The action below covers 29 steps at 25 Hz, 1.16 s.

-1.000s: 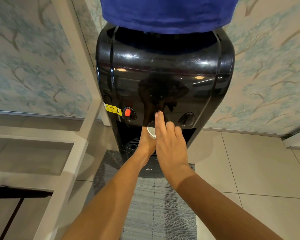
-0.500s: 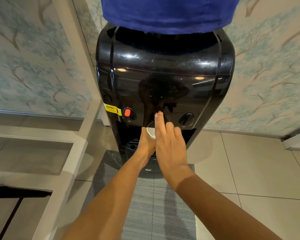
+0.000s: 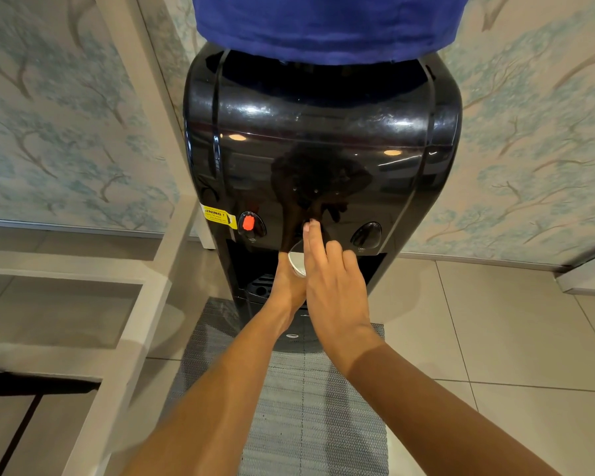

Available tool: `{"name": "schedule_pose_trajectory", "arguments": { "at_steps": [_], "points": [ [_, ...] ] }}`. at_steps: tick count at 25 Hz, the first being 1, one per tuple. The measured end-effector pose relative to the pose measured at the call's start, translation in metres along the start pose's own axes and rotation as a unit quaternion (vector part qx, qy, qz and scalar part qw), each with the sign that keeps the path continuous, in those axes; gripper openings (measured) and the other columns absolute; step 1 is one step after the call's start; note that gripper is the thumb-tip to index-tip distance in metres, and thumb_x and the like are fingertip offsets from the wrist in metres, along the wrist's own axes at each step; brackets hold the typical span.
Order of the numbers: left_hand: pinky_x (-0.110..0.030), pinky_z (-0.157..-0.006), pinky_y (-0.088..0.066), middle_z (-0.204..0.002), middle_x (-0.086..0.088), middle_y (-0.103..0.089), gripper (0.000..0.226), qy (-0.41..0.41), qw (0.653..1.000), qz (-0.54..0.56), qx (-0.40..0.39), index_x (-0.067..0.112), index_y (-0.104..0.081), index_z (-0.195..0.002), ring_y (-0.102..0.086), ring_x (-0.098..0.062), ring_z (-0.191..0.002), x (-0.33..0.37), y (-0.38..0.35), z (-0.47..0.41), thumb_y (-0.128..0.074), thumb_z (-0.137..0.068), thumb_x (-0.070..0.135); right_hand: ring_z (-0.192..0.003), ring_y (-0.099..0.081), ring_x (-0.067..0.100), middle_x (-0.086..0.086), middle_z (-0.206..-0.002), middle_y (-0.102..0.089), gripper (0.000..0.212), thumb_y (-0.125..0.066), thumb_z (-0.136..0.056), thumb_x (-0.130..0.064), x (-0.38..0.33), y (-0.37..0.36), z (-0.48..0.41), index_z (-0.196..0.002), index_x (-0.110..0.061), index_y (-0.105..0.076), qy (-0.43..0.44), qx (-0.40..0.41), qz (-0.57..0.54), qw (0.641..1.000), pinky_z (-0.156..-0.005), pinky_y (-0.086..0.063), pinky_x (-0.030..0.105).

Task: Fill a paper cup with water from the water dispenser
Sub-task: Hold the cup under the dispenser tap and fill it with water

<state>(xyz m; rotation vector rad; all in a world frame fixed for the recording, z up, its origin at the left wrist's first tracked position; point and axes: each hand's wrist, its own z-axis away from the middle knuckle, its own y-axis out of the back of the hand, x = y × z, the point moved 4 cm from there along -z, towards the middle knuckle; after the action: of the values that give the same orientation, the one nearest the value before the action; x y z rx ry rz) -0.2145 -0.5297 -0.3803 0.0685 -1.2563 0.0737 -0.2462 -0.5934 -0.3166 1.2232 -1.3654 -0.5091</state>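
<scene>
A glossy black water dispenser (image 3: 320, 142) stands in front of me with a blue-covered bottle (image 3: 327, 25) on top. My left hand (image 3: 287, 281) reaches into the dark recess under the taps and holds a white paper cup (image 3: 296, 263); only part of its rim shows. My right hand (image 3: 330, 283) lies over the left, index and middle fingers stretched out, their tips on the middle button of the front panel. A red button (image 3: 248, 222) is at the left and a black button (image 3: 367, 234) at the right. Water in the cup is hidden.
A white shelf frame (image 3: 141, 286) stands close on the left. A grey woven mat (image 3: 310, 407) lies on the tiled floor (image 3: 495, 321) under the dispenser. Wallpaper with blue trees (image 3: 543, 139) covers the wall behind. A yellow warning label (image 3: 219, 214) sits beside the red button.
</scene>
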Motion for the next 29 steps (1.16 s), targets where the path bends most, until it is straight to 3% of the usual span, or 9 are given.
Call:
{"name": "schedule_pose_trajectory", "arguments": {
  "at_steps": [3, 6, 9, 12, 16, 19, 24, 27, 29],
  "points": [
    [-0.034, -0.079, -0.051, -0.102, -0.007, -0.062, 0.076, 0.005, 1.0, -0.009, 0.009, 0.027, -0.039, -0.115, -0.061, -0.02, -0.094, 0.0009, -0.0003, 0.0001, -0.062, -0.051, 0.061, -0.085, -0.049, 0.013, 0.0, -0.146, -0.038, 0.077, -0.065, -0.078, -0.023, -0.0003, 0.0005, 0.0006, -0.143, -0.011, -0.027, 0.003, 0.002, 0.001, 1.0, -0.075, -0.045, 0.022],
    [-0.03, -0.074, -0.05, -0.098, -0.006, -0.064, 0.059, 0.001, 1.0, -0.006, 0.006, 0.03, -0.039, -0.109, -0.062, -0.019, -0.09, 0.0007, 0.0008, -0.0007, -0.065, -0.061, 0.052, -0.084, -0.05, 0.012, -0.001, -0.145, -0.04, 0.075, -0.065, -0.077, -0.025, 0.0003, 0.0017, 0.0009, -0.142, -0.013, -0.03, 0.003, 0.004, 0.0, 1.0, -0.074, -0.045, 0.021],
    [-0.028, -0.072, -0.05, -0.099, -0.007, -0.064, 0.058, 0.006, 1.0, -0.008, 0.007, 0.027, -0.042, -0.111, -0.063, -0.016, -0.087, -0.0003, 0.0016, -0.0002, -0.067, -0.064, 0.048, -0.084, -0.049, 0.013, 0.0, -0.145, -0.04, 0.074, -0.064, -0.077, -0.023, 0.0007, 0.0022, 0.0002, -0.142, -0.012, -0.03, 0.003, 0.004, -0.001, 1.0, -0.073, -0.044, 0.022],
    [-0.034, -0.08, -0.051, -0.105, -0.009, -0.062, 0.067, 0.017, 1.0, -0.009, 0.004, 0.023, -0.039, -0.116, -0.061, -0.02, -0.094, 0.0, 0.0005, 0.0007, -0.066, -0.061, 0.051, -0.085, -0.048, 0.014, 0.001, -0.146, -0.037, 0.078, -0.061, -0.078, -0.02, -0.0007, 0.0005, 0.0004, -0.143, -0.007, -0.019, 0.002, 0.001, -0.003, 1.0, -0.074, -0.044, 0.023],
    [-0.036, -0.085, -0.051, -0.103, -0.007, -0.063, 0.052, 0.01, 1.0, -0.012, 0.002, 0.03, -0.038, -0.11, -0.061, -0.022, -0.095, -0.0008, -0.0002, -0.0003, -0.065, -0.069, 0.046, -0.085, -0.047, 0.014, 0.002, -0.146, -0.038, 0.082, -0.061, -0.079, -0.02, -0.0002, 0.0001, 0.0006, -0.143, -0.005, -0.013, 0.001, 0.002, 0.0, 1.0, -0.075, -0.044, 0.023],
    [-0.032, -0.079, -0.052, -0.096, -0.005, -0.064, 0.033, 0.001, 1.0, -0.006, 0.007, 0.038, -0.042, -0.099, -0.063, -0.019, -0.09, -0.0016, 0.0005, -0.0021, -0.064, -0.075, 0.041, -0.085, -0.047, 0.014, 0.002, -0.146, -0.038, 0.081, -0.061, -0.079, -0.02, 0.0001, 0.0007, 0.0009, -0.143, -0.005, -0.013, 0.002, 0.003, 0.001, 1.0, -0.075, -0.044, 0.023],
    [-0.024, -0.069, -0.05, -0.094, -0.001, -0.065, 0.04, 0.002, 1.0, 0.002, 0.007, 0.038, -0.041, -0.102, -0.064, -0.015, -0.087, -0.0038, 0.0004, -0.0041, -0.067, -0.072, 0.043, -0.086, -0.049, 0.014, 0.002, -0.145, -0.039, 0.08, -0.063, -0.079, -0.02, 0.0011, 0.0007, 0.0002, -0.143, -0.007, -0.018, 0.002, -0.003, -0.013, 1.0, -0.075, -0.045, 0.023],
    [-0.022, -0.065, -0.05, -0.094, 0.002, -0.065, 0.056, 0.014, 1.0, -0.004, 0.015, 0.027, -0.043, -0.117, -0.063, -0.01, -0.085, -0.006, 0.0022, -0.0058, -0.069, -0.071, 0.041, -0.084, -0.048, 0.013, 0.001, -0.146, -0.038, 0.078, -0.063, -0.079, -0.021, 0.0011, 0.0002, 0.0002, -0.143, -0.008, -0.02, 0.006, -0.004, -0.011, 1.0, -0.074, -0.045, 0.022],
    [-0.018, -0.059, -0.049, -0.09, 0.006, -0.064, 0.059, 0.009, 1.0, -0.007, 0.024, 0.029, -0.041, -0.12, -0.064, -0.006, -0.08, -0.0054, 0.0033, -0.0066, -0.071, -0.071, 0.039, -0.083, -0.048, 0.012, 0.001, -0.146, -0.039, 0.076, -0.063, -0.079, -0.02, 0.0013, 0.0005, 0.0004, -0.143, -0.009, -0.024, 0.007, -0.001, -0.012, 1.0, -0.073, -0.045, 0.022]
  ]
}}
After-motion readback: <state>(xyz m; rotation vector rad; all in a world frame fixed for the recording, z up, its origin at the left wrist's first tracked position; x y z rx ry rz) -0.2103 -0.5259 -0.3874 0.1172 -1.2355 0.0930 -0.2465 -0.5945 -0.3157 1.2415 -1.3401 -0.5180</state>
